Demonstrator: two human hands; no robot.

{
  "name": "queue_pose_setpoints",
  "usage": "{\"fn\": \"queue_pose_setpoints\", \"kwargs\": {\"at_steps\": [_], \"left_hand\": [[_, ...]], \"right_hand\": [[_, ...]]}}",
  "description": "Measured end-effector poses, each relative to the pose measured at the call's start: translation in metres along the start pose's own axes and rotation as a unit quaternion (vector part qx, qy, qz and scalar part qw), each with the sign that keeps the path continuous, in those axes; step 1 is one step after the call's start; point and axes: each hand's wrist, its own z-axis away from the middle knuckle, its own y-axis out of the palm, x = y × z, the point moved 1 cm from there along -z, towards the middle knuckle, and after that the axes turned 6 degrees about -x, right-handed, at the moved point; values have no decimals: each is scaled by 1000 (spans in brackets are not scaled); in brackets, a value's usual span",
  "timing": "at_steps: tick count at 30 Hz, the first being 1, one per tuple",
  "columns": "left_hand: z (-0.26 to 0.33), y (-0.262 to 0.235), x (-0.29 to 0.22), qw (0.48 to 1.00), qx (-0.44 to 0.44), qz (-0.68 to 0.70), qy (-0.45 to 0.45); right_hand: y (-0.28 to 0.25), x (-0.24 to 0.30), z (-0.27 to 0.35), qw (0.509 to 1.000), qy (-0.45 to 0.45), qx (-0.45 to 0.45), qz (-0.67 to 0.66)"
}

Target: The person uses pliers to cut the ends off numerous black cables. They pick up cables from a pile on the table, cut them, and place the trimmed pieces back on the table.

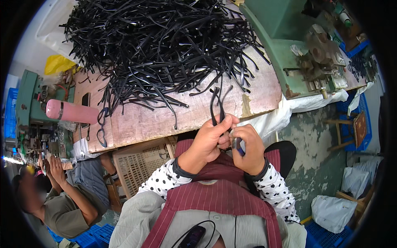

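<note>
Head view: two hands working thin black strips just off the near edge of the desk point(173, 120).

Head view again, taking the desk as landmark: the left hand point(210, 140) is clenched round a couple of black strips point(216, 105) that stand up past the desk's near edge, while the right hand point(248, 149) pinches a small dark tool point(237, 144) against their lower ends. The big heap of strips point(157, 45) covers the desk's far half; a pink bottle point(71, 111) lies at its left end. To my eye the springy strips could slip from the grip, and the tool sits close to the fingertips, so a slip might nick them.
</note>
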Motion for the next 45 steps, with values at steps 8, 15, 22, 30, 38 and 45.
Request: {"fn": "queue_pose_setpoints", "kwargs": {"at_steps": [8, 15, 22, 30, 38, 45], "left_hand": [[17, -23, -58, 984, 61, 48, 159], [22, -29, -54, 969, 171, 30, 178], [22, -33, -53, 961, 221, 11, 164], [29, -19, -30, 915, 64, -22, 397], [31, -12, -15, 771, -42, -207, 601], [25, -18, -10, 796, -84, -208, 563]], "right_hand": [[-20, 9, -10, 980, 89, 161, 81], [-8, 30, -13, 958, -9, 216, 189], [-5, 29, -9, 952, -43, 205, 223], [-6, 30, -2, 960, 36, 226, 163], [2, 34, 6, 959, 187, 213, -17], [4, 31, 6, 950, 201, 239, 12]]}}
